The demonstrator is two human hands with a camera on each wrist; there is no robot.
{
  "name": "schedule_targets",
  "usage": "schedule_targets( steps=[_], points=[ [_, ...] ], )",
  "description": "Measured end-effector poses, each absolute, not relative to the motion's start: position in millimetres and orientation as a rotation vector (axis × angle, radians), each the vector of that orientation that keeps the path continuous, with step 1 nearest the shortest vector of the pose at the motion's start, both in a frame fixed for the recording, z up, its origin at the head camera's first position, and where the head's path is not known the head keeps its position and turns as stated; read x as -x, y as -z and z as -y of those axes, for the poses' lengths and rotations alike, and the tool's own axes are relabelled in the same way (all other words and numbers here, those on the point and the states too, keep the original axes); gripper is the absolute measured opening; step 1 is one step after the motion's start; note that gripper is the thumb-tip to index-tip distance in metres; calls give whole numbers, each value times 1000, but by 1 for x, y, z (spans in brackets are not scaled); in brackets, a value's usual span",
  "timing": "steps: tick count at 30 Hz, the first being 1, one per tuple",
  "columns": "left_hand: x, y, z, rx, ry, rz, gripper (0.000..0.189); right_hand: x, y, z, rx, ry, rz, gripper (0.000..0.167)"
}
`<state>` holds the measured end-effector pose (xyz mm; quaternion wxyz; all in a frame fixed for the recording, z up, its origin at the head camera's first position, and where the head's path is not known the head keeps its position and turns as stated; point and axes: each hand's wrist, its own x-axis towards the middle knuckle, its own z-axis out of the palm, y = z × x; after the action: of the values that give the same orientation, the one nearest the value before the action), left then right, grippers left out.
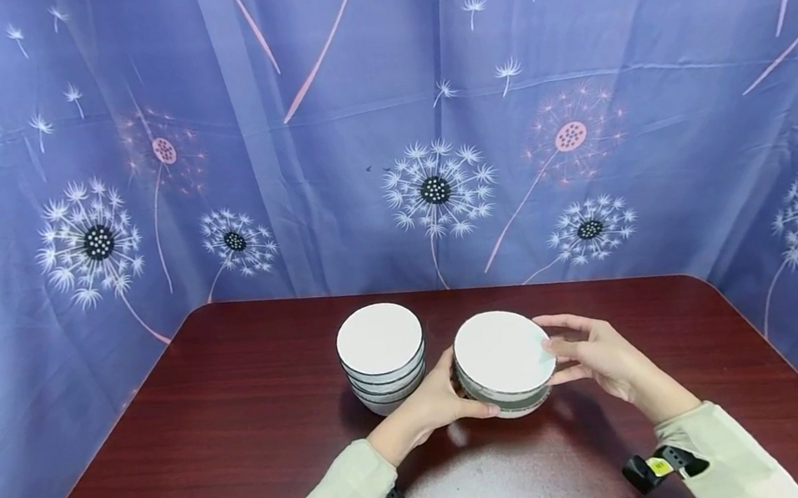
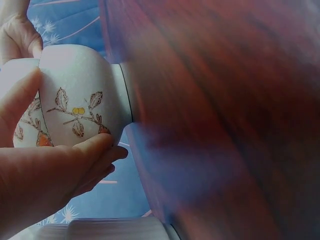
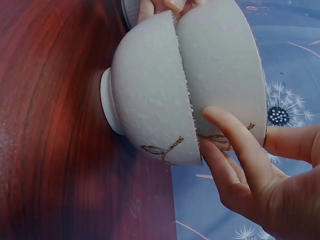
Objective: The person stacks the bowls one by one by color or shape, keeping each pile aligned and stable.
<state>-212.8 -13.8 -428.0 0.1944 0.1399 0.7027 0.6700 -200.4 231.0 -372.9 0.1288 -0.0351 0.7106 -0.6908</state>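
Two white bowls are nested in front of me, the upper bowl [image 1: 503,351] set in the lower bowl [image 3: 145,90]. Brown leafy twigs and yellow berries decorate the lower bowl's outside in the left wrist view. My left hand [image 1: 435,404] grips the lower bowl from the left, thumb toward the near side. My right hand [image 1: 602,357] pinches the upper bowl at its right rim, with fingers against its outer wall. The lower bowl's foot is at or just above the table; contact cannot be told.
Just left of the nested pair stands a stack of several white bowls [image 1: 381,340] with dark rims. The dark red wooden table [image 1: 242,438] ends at a blue curtain [image 1: 327,166] printed with dandelions, which hangs behind and at both sides.
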Motion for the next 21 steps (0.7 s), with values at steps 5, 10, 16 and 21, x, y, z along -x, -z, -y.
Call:
schedule_targets(
  steps=[5,10,16,21],
  points=[
    [214,427,14,-388,-1870,-1962,106,199,372,-228,61,1986,-2087,54],
    [214,428,14,-394,-1857,-1970,106,199,371,-225,27,1968,-2109,53],
    [213,427,14,-398,-1844,-1984,107,198,370,-222,10,1953,-2138,53],
    [214,428,13,-387,-1846,-1999,107,197,369,-220,-10,1950,-2155,52]
  ],
)
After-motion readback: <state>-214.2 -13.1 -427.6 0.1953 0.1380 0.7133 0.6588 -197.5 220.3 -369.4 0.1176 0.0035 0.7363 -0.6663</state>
